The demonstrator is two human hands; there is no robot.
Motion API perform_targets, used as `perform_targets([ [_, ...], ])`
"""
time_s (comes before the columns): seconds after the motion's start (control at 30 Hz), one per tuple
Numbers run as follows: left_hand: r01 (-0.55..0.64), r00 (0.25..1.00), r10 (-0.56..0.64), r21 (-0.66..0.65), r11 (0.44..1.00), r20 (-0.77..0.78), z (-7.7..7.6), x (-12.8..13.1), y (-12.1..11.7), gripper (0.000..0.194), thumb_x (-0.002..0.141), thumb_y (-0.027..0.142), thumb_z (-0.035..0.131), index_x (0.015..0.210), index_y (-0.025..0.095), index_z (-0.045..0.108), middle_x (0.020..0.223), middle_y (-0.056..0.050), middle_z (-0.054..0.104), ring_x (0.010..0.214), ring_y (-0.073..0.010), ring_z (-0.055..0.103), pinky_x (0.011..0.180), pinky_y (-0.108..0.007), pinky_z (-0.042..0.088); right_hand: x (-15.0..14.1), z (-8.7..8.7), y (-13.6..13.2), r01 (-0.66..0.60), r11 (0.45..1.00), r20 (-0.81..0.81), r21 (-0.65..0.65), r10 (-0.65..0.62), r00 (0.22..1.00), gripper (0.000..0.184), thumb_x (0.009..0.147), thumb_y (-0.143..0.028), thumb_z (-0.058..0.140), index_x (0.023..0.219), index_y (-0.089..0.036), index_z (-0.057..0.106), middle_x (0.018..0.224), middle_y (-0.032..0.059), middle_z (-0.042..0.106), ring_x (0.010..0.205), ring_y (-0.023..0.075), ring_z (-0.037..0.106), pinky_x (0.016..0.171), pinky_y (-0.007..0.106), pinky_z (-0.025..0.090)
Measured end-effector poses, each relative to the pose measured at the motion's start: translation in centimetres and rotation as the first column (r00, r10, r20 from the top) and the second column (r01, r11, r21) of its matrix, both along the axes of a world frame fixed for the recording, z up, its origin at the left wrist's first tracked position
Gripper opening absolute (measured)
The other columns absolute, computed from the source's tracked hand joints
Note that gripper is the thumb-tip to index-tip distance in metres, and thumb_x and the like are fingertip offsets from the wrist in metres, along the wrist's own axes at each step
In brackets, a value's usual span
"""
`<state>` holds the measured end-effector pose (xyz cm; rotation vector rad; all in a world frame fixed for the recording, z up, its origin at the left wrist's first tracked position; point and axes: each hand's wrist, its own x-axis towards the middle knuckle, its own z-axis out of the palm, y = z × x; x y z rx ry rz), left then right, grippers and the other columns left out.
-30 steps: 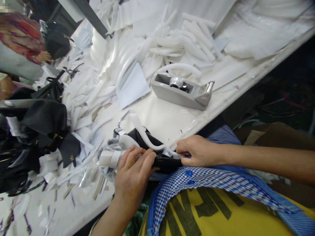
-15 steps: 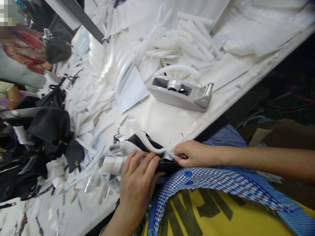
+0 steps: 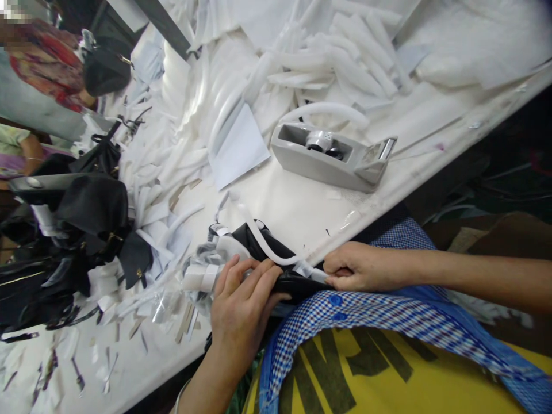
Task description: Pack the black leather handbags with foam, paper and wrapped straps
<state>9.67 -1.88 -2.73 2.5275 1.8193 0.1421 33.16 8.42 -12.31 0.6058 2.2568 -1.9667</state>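
Left hand (image 3: 242, 307) curved; right hand (image 3: 360, 267) clenched

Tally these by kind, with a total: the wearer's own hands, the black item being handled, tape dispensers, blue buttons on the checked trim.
Hands (left hand, right hand): 2
Handled black item: 1
Tape dispenser: 1
Blue buttons: 2
Total: 6

The hands (image 3: 244, 302) partly hide the black item (image 3: 299, 286); the left edge crops the dark bags (image 3: 92, 210).

1 black bag (image 3: 304, 286) lies at the edge of the table (image 3: 297, 215), with 1 white, tube-like strip (image 3: 264, 242) curved over it.
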Motion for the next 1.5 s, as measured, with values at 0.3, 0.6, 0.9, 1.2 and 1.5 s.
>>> perform_targets([
  [0.3, 0.014, 0.999, -0.017, 0.075, 0.997, 0.051, -0.6, 0.3, -0.2, 0.021, 0.089, 0.033, 0.069, 0.106, 0.021, 0.070, 0.105, -0.005, 0.076, 0.097, -0.0257, 0.061, 0.100, -0.044, 0.042, -2.1, 0.4, -0.9, 0.222, 0.951, 0.122, 0.216, -0.252, 0.960, 0.020, 0.084, -0.037, 0.061, 0.081, -0.019, 0.068, 0.076, 0.0047, 0.068, 0.069, 0.0171, 0.056, 0.058, 0.027, 0.032],
  [0.6, -0.035, 0.999, 0.035, -0.010, 0.999, 0.008, -1.0, 0.5, 0.0, 0.028, 0.089, 0.037, 0.068, 0.112, 0.020, 0.067, 0.114, -0.004, 0.073, 0.104, -0.0266, 0.058, 0.105, -0.048, 0.039, -1.6, -0.5, -1.1, 0.169, 0.973, 0.022, 0.157, -0.174, 0.984, 0.020, 0.088, -0.025, 0.052, 0.075, -0.017, 0.065, 0.069, 0.0032, 0.064, 0.062, 0.0139, 0.052, 0.057, 0.026, 0.031],
  [0.9, -0.051, 0.998, 0.052, -0.028, 0.998, 0.043, -1.0, 0.3, 0.3, 0.031, 0.088, 0.037, 0.069, 0.114, 0.021, 0.067, 0.115, -0.003, 0.073, 0.103, -0.0265, 0.058, 0.106, -0.048, 0.039, 0.5, 0.3, -1.2, 0.132, 0.962, -0.046, 0.237, -0.125, 0.991, 0.022, 0.092, -0.024, 0.050, 0.080, -0.017, 0.066, 0.078, 0.0048, 0.066, 0.069, 0.0144, 0.056, 0.062, 0.026, 0.037],
  [1.2, -0.057, 0.994, 0.057, -0.003, 0.998, 0.094, -0.5, -0.2, 0.2, 0.027, 0.086, 0.031, 0.072, 0.110, 0.022, 0.066, 0.107, -0.004, 0.075, 0.099, -0.0263, 0.059, 0.106, -0.049, 0.040, 2.0, 0.0, -1.3, -0.008, 0.786, -0.108, 0.619, 0.095, 0.990, 0.024, 0.097, -0.019, 0.040, 0.090, -0.017, 0.063, 0.081, 0.0039, 0.063, 0.061, 0.0128, 0.050, 0.054, 0.027, 0.032],
  [1.5, 0.060, 0.995, -0.048, -0.139, 0.989, 0.091, 1.1, -0.5, 1.6, 0.033, 0.087, 0.039, 0.070, 0.114, 0.021, 0.064, 0.115, -0.005, 0.073, 0.105, -0.0273, 0.060, 0.101, -0.047, 0.046, 1.3, -0.2, -2.0, 0.153, 0.869, -0.079, 0.470, -0.131, 0.988, 0.023, 0.095, -0.024, 0.047, 0.103, -0.018, 0.068, 0.091, 0.0063, 0.067, 0.078, 0.0174, 0.063, 0.068, 0.027, 0.045],
])
